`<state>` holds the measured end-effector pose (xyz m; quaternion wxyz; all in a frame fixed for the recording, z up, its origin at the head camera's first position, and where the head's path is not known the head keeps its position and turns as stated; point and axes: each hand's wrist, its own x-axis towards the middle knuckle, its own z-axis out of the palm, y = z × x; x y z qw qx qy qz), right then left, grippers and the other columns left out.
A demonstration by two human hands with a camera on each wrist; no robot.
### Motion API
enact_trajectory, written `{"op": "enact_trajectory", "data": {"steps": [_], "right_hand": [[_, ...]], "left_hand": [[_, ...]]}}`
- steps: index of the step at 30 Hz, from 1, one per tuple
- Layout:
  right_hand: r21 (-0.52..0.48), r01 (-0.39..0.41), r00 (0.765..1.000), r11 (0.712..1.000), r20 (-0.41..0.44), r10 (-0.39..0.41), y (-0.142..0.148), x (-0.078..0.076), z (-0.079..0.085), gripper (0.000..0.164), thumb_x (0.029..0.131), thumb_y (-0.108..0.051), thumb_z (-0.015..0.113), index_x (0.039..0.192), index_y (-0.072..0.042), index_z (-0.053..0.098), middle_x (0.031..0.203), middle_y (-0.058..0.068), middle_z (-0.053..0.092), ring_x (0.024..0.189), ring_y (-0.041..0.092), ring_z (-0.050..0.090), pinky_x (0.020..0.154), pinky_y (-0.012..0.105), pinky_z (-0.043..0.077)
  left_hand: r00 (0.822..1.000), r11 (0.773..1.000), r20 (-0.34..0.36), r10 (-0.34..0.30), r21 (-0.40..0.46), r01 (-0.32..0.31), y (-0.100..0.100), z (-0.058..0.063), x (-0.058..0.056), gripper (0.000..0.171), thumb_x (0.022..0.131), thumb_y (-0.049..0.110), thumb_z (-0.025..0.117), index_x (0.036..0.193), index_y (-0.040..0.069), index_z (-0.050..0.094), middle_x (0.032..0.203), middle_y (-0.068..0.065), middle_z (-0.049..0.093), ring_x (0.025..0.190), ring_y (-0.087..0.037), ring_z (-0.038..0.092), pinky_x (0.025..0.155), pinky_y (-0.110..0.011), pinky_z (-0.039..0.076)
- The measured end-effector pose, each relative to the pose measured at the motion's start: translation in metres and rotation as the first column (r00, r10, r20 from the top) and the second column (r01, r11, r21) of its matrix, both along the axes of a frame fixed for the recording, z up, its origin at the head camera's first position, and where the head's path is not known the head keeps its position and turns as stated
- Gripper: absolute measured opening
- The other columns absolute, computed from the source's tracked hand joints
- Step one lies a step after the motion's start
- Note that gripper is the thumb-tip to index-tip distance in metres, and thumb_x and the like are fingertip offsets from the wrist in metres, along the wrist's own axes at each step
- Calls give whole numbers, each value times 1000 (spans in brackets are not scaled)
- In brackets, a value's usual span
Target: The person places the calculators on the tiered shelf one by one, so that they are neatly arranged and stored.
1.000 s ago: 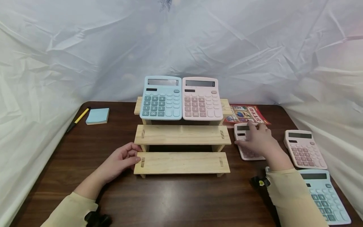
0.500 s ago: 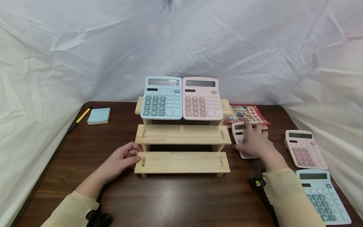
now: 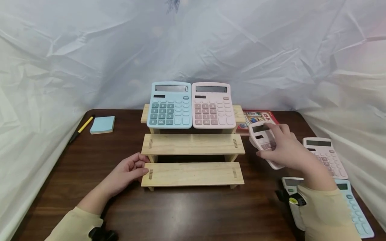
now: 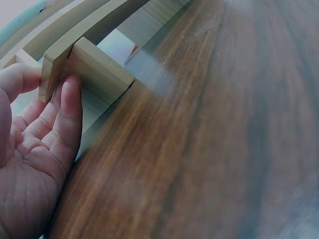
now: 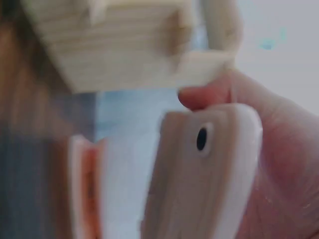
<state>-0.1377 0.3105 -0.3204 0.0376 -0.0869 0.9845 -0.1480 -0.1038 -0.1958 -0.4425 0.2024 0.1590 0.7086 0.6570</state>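
My right hand (image 3: 289,147) grips a pink calculator (image 3: 261,136) by its right side, tilted, to the right of a three-step wooden stand (image 3: 193,174). In the right wrist view the calculator's edge (image 5: 199,184), with a dark oval spot, shows blurred beside my hand (image 5: 284,164). My left hand (image 3: 129,170) pinches the left end of the stand's lowest board (image 4: 54,67), thumb on one face and fingers on the other. A blue calculator (image 3: 170,113) and a pink calculator (image 3: 213,115) lean side by side on the top step.
At the right lie another pink calculator (image 3: 333,167), a blue calculator (image 3: 360,214) and a whitish calculator (image 3: 297,211), partly under my right sleeve. A red printed booklet (image 3: 269,116) lies behind. Blue sticky notes (image 3: 102,124) and a yellow-black pen (image 3: 82,128) lie at the left.
My right hand has picked up the pink calculator, which lay flat and now tilts. The right forearm has swung right, uncovering part of the whitish calculator. The left hand holds still.
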Motion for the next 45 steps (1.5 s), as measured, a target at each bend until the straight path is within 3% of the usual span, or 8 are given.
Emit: {"op": "enact_trajectory", "data": {"steps": [7, 11, 16, 24, 29, 34, 41, 45], "right_hand": [[-7, -170, 984, 986, -47, 169, -10, 28, 29, 98, 65, -36, 87, 146, -20, 34, 131, 11, 37, 104, 32, 42, 77, 47, 42], [3, -281, 953, 960, -119, 280, -23, 44, 34, 100, 61, -34, 89, 145, -19, 37, 138, 7, 36, 110, 27, 44, 79, 45, 45], [68, -363, 917, 929, -150, 369, -49, 53, 33, 100, 59, -40, 86, 144, -21, 38, 139, 4, 36, 102, 17, 48, 76, 45, 41], [141, -325, 911, 935, -220, 350, -70, 54, 21, 83, 60, -45, 81, 132, -20, 48, 138, 5, 38, 120, 26, 39, 74, 47, 35], [169, -343, 892, 924, -251, 377, -78, 59, 20, 79, 59, -47, 79, 127, -19, 51, 138, 5, 40, 124, 23, 38, 77, 45, 35], [185, -351, 871, 918, -295, 393, -89, 60, 14, 81, 60, -52, 76, 129, -19, 51, 139, 5, 39, 124, 25, 38, 78, 46, 35], [148, -357, 849, 922, -360, 387, -100, 57, 3, 83, 65, -52, 74, 137, -20, 49, 144, 9, 38, 126, 30, 38, 80, 48, 35], [117, -349, 852, 930, -373, 367, -106, 55, -2, 83, 70, -56, 73, 141, -20, 49, 146, 11, 37, 127, 35, 37, 81, 51, 36]], "left_hand": [[1000, 1000, -11, 12, -6, -12, 0, 5, -3, 31, 96, 11, 61, 119, -2, 44, 99, -23, 62, 79, -30, 65, 66, -41, 57], [1000, 1000, -6, -1, -3, 1, 2, 6, -5, 31, 96, 11, 61, 120, -2, 45, 100, -23, 62, 81, -31, 65, 67, -42, 57], [1000, 1000, -2, 13, -4, -13, 3, 6, -5, 31, 96, 11, 61, 119, -1, 45, 100, -22, 63, 81, -29, 66, 66, -42, 57], [1000, 1000, -6, 4, -7, -4, 1, 3, -3, 32, 96, 12, 61, 119, -2, 45, 100, -23, 63, 80, -29, 65, 66, -41, 57], [1000, 1000, 0, 4, 8, -4, 1, 3, -2, 31, 96, 10, 61, 119, -2, 45, 101, -23, 62, 81, -28, 65, 65, -42, 57], [1000, 1000, 4, -8, 24, 8, 2, 4, -2, 34, 97, 10, 60, 122, -2, 42, 101, -24, 63, 81, -30, 66, 66, -43, 57], [1000, 1000, 24, -3, 26, 2, 0, 6, -3, 52, 98, 12, 58, 141, 9, 28, 98, -26, 62, 75, -34, 64, 64, -44, 56], [1000, 1000, 8, 0, 10, 0, -2, 4, -2, 53, 98, 13, 58, 142, 9, 29, 94, -25, 61, 71, -33, 62, 62, -43, 55]]}}
